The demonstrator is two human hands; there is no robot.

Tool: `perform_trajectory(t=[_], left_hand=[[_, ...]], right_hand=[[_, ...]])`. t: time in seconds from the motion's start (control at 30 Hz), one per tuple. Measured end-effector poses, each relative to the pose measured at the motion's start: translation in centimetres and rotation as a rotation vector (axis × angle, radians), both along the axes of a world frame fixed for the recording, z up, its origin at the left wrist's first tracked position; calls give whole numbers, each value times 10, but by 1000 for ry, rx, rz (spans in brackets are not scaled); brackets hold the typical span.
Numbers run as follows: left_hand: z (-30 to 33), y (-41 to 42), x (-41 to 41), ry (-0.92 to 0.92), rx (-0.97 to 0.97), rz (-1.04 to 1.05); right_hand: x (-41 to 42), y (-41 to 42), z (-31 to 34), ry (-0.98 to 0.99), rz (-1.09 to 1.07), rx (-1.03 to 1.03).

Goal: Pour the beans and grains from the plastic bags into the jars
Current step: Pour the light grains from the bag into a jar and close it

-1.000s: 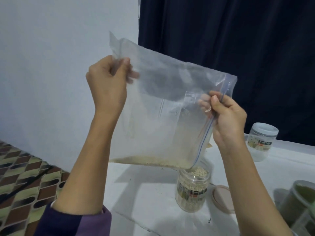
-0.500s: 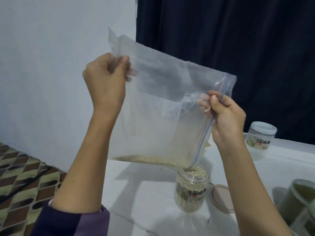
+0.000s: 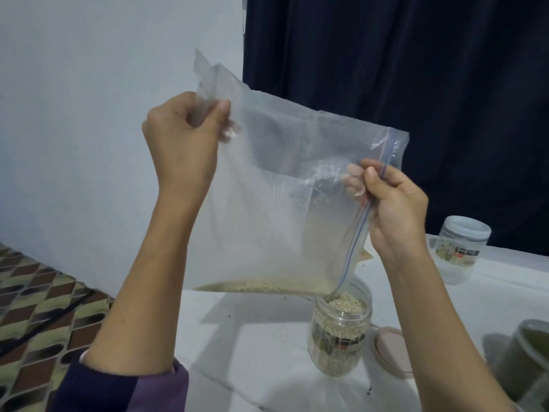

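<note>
A large clear zip bag (image 3: 285, 209) hangs tilted above the table, its blue zip edge running down to the right. A thin layer of pale grains (image 3: 261, 285) lies along its lowest edge. My left hand (image 3: 184, 144) grips the bag's upper left corner. My right hand (image 3: 392, 203) pinches the zip edge at mid height. The bag's lower right corner sits at the mouth of an open clear jar (image 3: 340, 334), which is nearly full of the same grains.
The jar's beige lid (image 3: 390, 350) lies flat just right of it. A lidded clear jar (image 3: 459, 251) stands farther back right. A container of green contents (image 3: 528, 361) is at the right edge. The white table (image 3: 252, 337) ends at the left over patterned floor.
The grain layer in the bag has thinned slightly. Both hands and the bag hold nearly the same pose.
</note>
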State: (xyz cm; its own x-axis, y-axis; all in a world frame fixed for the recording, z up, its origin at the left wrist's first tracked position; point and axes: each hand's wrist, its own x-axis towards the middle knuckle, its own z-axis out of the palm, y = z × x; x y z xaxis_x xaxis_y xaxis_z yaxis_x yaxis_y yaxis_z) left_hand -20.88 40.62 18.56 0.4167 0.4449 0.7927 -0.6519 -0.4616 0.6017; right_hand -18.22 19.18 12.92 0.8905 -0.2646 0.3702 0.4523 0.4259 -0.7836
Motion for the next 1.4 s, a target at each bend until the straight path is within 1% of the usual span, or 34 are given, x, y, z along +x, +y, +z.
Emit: perform_trajectory(t=[0.07, 0.17, 0.27, 0.4, 0.53, 0.7, 0.83, 0.97, 1.1, 1.2, 1.33, 1.4], left_hand=[[1, 2, 2, -19, -17, 2], [-2, 4, 5, 4, -12, 5], [-3, 3, 5, 6, -24, -6], [-3, 1, 4, 34, 16, -8], [-5, 11, 6, 13, -48, 13], [-11, 3, 7, 65, 10, -5], [-5, 14, 9, 30, -41, -3], [-9, 0, 6, 68, 32, -30], [-7, 8, 9, 51, -20, -16], [-6, 4, 9, 67, 27, -14], [1, 6, 10, 32, -11, -1], [2, 1, 9, 61, 26, -16]], right_hand=[[0, 1, 0, -5, 6, -23], [1, -1, 2, -12, -21, -15], [-1, 4, 1, -7, 22, -60], [0, 4, 1, 3, 9, -57], [0, 2, 2, 10, 9, -72], [-2, 11, 2, 4, 33, -123], [0, 5, 3, 15, 3, -65], [-1, 9, 0, 25, 38, -92], [0, 2, 2, 33, 4, -24], [-1, 6, -1, 35, 32, -60], [-1, 2, 2, 27, 5, 11], [-2, 3, 0, 27, 28, -8]])
